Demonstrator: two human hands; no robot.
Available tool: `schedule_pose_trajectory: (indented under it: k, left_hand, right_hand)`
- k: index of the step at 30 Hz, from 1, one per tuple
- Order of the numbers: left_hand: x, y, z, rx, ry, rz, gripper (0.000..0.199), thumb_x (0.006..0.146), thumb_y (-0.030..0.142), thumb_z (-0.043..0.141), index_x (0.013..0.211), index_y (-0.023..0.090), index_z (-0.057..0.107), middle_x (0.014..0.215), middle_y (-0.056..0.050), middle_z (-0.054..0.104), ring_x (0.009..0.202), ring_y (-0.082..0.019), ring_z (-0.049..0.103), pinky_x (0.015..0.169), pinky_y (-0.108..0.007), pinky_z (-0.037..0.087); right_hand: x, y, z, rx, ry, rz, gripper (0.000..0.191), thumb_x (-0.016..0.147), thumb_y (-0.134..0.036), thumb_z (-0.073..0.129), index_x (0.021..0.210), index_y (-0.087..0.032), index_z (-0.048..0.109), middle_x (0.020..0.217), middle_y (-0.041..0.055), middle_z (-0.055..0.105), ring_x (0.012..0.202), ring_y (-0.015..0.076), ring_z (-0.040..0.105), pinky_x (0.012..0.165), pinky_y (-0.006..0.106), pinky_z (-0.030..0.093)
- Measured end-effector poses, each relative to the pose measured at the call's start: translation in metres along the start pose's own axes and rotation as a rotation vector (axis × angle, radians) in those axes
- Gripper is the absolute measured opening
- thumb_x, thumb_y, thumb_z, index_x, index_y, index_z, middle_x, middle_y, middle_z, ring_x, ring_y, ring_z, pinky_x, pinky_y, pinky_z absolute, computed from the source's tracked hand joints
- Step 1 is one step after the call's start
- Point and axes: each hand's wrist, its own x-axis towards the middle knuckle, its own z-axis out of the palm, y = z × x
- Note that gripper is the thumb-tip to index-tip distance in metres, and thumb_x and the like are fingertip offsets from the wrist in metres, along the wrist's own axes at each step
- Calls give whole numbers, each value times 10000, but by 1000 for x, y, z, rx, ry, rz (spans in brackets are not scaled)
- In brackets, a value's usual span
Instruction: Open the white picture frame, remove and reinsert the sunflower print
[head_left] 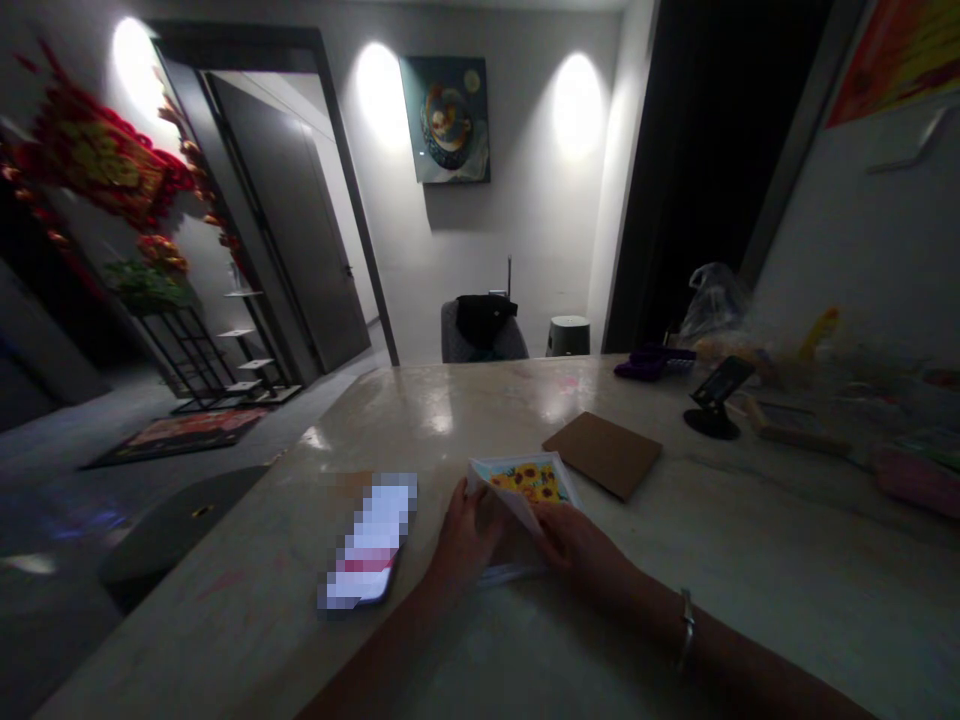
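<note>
Stone counter (720,560) stops near our left side, with open floor (67,470) beyond. Sunflower-printed sheet (529,485) sits between our left hand (469,535) and right hand (577,548), both clamped on it.

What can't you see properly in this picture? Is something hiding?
Head view:
- The lower part of the sunflower card is hidden by the left hand and right hand.
- The screen of the phone is blurred into blocks.
- The pink object is cut off by the right edge.
- The contents of the plastic bag are too dim to tell.
</note>
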Motion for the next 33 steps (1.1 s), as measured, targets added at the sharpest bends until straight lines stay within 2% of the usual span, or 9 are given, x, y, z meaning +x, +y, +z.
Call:
schedule_pose_trajectory:
  k: [3,6,12,16,19,22,25,29,33]
  left_hand:
    - [-1,-2,-3,409,-36,95,519,649,234,563,1149,119,484,1397,-136,222,1276,-272,195,1039,-402,164]
    - [-4,-2,-6,594,-88,133,486,698,245,495,1168,120,481,1382,-136,270,1266,-271,227,1029,-400,204]
    - [-4,0,-8,669,-108,167,431,729,263,458,1140,142,505,1355,-129,329,1250,-277,261,1004,-431,244]
    - [-3,5,-11,574,-90,316,361,739,251,461,1085,179,539,1242,-100,476,1189,-248,361,994,-424,257]
    - [-3,13,-12,324,-64,322,400,735,353,497,1093,174,518,1151,-95,549,1097,-237,462,929,-394,342]
    - [-6,21,-13,40,-100,163,380,722,425,495,950,133,578,941,-98,643,906,-234,576,790,-350,435]
    - [-8,28,-16,-152,-33,14,329,718,396,492,872,125,601,820,-79,669,787,-218,608,718,-330,455]
    - [-7,33,-23,-178,59,-57,250,695,324,515,828,134,612,793,-66,675,745,-204,616,701,-316,458]
    - [-3,30,-29,-96,70,-14,257,699,309,507,859,135,610,821,-67,671,769,-201,614,706,-311,457]
  right_hand:
    - [2,5,-2,176,68,170,224,803,-273,414,818,-150,601,806,62,648,704,175,576,636,272,430]
    - [4,12,-7,427,204,299,227,776,-325,452,774,-144,589,746,40,634,695,179,569,601,258,419]
    - [5,13,-17,1156,331,345,298,731,-375,541,964,-190,562,880,33,649,740,180,596,646,287,456]
    - [8,12,-21,1425,318,305,267,693,-321,613,936,-218,577,922,17,653,784,157,606,722,282,465]
    - [9,14,-18,1489,312,324,267,674,-289,642,929,-235,583,945,-1,652,816,136,606,765,266,460]
    - [8,17,-14,1489,280,315,277,659,-262,657,925,-227,590,962,3,650,843,134,602,801,269,451]
    - [6,20,-11,1488,230,339,243,649,-240,660,881,-195,604,905,18,660,811,146,605,777,278,459]
    - [6,22,-17,1438,285,382,282,681,-310,622,934,-196,575,928,27,644,804,157,597,737,289,464]
    - [8,30,-23,1062,357,398,356,668,-343,607,979,-189,528,920,35,624,759,159,584,662,275,453]
